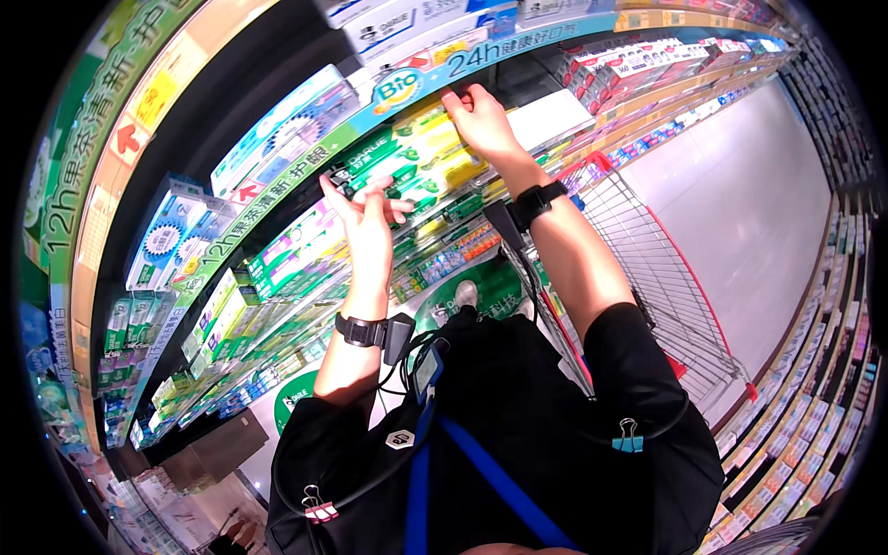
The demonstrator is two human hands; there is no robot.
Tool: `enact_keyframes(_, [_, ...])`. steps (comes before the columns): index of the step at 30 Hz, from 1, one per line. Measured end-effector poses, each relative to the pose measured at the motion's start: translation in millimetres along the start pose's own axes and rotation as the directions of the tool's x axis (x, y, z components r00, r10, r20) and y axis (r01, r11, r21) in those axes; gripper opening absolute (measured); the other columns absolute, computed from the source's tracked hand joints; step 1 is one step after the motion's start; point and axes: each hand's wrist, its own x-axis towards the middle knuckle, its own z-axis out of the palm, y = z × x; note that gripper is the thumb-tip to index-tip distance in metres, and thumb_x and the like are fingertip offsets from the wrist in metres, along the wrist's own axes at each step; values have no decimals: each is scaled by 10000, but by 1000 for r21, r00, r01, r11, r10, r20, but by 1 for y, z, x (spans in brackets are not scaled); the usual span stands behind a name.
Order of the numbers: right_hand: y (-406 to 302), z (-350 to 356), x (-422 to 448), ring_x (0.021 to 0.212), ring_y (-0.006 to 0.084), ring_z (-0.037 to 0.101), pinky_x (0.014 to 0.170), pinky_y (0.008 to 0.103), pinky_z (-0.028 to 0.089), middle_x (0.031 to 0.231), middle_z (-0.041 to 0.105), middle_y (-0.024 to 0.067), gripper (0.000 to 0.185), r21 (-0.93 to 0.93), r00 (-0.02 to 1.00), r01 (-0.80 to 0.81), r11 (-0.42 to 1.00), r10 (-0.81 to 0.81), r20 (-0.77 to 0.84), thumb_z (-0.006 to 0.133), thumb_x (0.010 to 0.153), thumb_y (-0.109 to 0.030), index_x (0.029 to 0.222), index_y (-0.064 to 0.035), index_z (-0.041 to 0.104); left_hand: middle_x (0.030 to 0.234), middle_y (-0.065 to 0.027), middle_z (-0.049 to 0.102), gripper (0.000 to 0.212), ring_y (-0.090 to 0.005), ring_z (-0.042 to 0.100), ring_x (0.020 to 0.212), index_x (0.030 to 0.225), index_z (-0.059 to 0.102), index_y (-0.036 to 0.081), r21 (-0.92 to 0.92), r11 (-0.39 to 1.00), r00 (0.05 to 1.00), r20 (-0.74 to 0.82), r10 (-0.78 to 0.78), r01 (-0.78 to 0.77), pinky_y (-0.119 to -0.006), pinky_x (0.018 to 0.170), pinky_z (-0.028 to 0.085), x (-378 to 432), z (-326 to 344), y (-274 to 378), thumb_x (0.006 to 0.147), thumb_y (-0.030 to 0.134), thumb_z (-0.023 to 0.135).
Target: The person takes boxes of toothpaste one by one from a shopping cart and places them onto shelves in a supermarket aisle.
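My left hand [366, 215], its fingers spread and holding nothing I can see, is over green Darlie toothpaste boxes [371, 163] on a shelf. My right hand [482, 123] reaches to the far side of yellow-and-green toothpaste boxes [451, 149], just below the blue shelf strip [513, 52]. Its fingers are curled, and whether they grip a box is hidden. To the left of my left hand lie purple-and-green toothpaste boxes [298, 246]. A white box or panel [551, 119] is on the shelf to the right of my right hand.
A wire shopping cart [645, 277] with red trim stands at my right. Red-and-white boxes [624, 69] fill the shelf farther right. More stocked shelves [805, 374] line the aisle's other side. A brown carton [215, 451] is at lower left. Cables [409, 354] run from my wrist devices.
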Motion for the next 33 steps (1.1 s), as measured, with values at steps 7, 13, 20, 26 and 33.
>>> enact_keyframes(7, [-25, 12, 0, 1023, 426, 643, 900, 449, 490, 1038, 669, 302, 507, -172, 986, -138, 975, 152, 67, 604, 890, -408, 1042, 74, 637, 1111, -293, 649, 891, -281, 703, 643, 1470, -284, -6, -153, 979, 990, -7, -137, 135, -265, 445, 484, 29, -21, 26, 960, 79, 441])
enact_keyframes(13, [-17, -2, 0, 990, 397, 670, 863, 417, 501, 976, 695, 268, 457, -11, 986, -139, 990, 139, 90, 591, 906, -367, 1054, 58, 675, 1000, -259, 673, 720, -224, 661, 596, 1511, 33, -46, -126, 988, 996, 47, -82, 87, -232, 403, 386, 36, -24, 29, 915, 0, 434])
enact_keyframes(20, [-20, -44, -37, 707, 267, 636, 698, 369, 489, 759, 679, 162, 509, 33, 997, -77, 996, 78, -22, 568, 961, -475, 1029, 15, 691, 840, -110, 663, 631, -126, 575, 546, 1514, 209, -30, -29, 998, 998, 15, 57, -57, -212, 452, 390, 7, -7, 27, 927, 5, 441])
enact_keyframes(26, [18, -152, -92, 735, 392, 668, 697, 453, 515, 708, 665, 215, 651, -388, 953, -303, 870, 270, -139, 472, 946, -614, 868, -28, 745, 745, -35, 589, 532, -77, 498, 538, 1464, 411, -20, 89, 996, 962, 273, -22, -3, -191, 486, 360, -14, 39, 8, 934, 11, 431])
enact_keyframes(33, [119, -276, -180, 719, 410, 666, 673, 467, 521, 683, 654, 237, 722, -323, 797, -603, 729, 533, -285, 458, 935, -634, 765, 10, 736, 1116, -78, 569, 484, -169, 560, 1007, 1349, 597, 46, 434, 771, 747, 660, 79, -466, -272, 916, 458, -12, 144, -79, 880, -38, 516])
